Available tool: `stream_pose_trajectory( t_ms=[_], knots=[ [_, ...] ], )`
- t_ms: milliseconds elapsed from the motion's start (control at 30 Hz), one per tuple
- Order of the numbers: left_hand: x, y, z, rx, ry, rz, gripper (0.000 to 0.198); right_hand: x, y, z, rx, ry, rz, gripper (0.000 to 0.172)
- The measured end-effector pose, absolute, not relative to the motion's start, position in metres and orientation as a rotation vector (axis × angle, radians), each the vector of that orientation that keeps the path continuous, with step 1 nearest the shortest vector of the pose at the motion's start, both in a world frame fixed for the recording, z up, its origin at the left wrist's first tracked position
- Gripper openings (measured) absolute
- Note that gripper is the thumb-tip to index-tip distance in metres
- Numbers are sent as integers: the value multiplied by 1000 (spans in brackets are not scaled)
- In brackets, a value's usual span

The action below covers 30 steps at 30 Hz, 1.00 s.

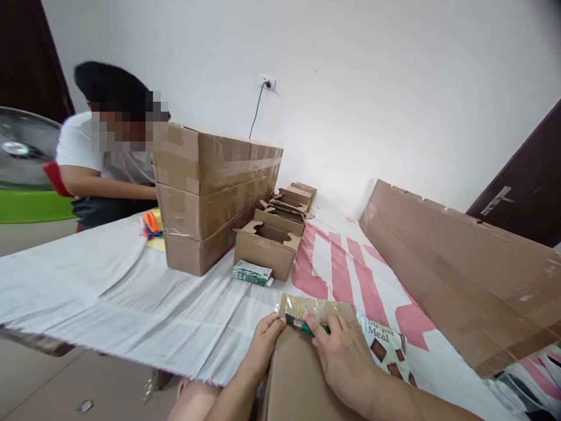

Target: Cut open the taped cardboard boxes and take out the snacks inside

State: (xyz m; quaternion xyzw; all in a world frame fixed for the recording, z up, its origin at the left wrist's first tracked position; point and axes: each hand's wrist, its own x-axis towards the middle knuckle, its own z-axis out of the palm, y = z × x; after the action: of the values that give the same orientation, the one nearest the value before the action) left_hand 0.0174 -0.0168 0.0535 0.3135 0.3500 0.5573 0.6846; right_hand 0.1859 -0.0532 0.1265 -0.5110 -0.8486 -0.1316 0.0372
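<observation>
A closed cardboard box [302,374] lies before me at the table's front edge, its far end covered with shiny clear tape [319,305]. My right hand [344,354] is closed around a green utility knife [309,329], whose dark front end points left along the box's far edge. Gripping the box's far left corner is my left hand [263,345], with the thumb near the knife tip. Right of the box, partly behind my right hand, lies a printed "Super Meal" packet [385,348].
Taped boxes [223,187] are stacked at the left, beside a row of open boxes [265,251]. A small green-and-white carton [252,273] lies in front of them. A long cardboard panel [460,263] stands along the right. Another person [109,152] sits behind the stack, near a fan [26,149].
</observation>
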Motion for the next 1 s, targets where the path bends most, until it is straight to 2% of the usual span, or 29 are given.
stream_pose_trajectory(
  t_ms=[400,633,733,900,1000],
  knots=[
    [15,-17,58,791,724,1244,34,182,-50,128,-1661,-2562,-366,50],
    [28,-21,51,909,724,1200,41,177,-30,137,-1824,-2454,-291,45],
    [26,-20,52,901,711,1210,41,180,-22,145,-1796,-2438,-144,44],
    [22,-20,59,900,695,1255,39,181,-11,156,-1566,-2331,381,35],
    [24,-20,59,934,720,1264,39,173,-4,154,-1407,-2346,414,30]
  ],
)
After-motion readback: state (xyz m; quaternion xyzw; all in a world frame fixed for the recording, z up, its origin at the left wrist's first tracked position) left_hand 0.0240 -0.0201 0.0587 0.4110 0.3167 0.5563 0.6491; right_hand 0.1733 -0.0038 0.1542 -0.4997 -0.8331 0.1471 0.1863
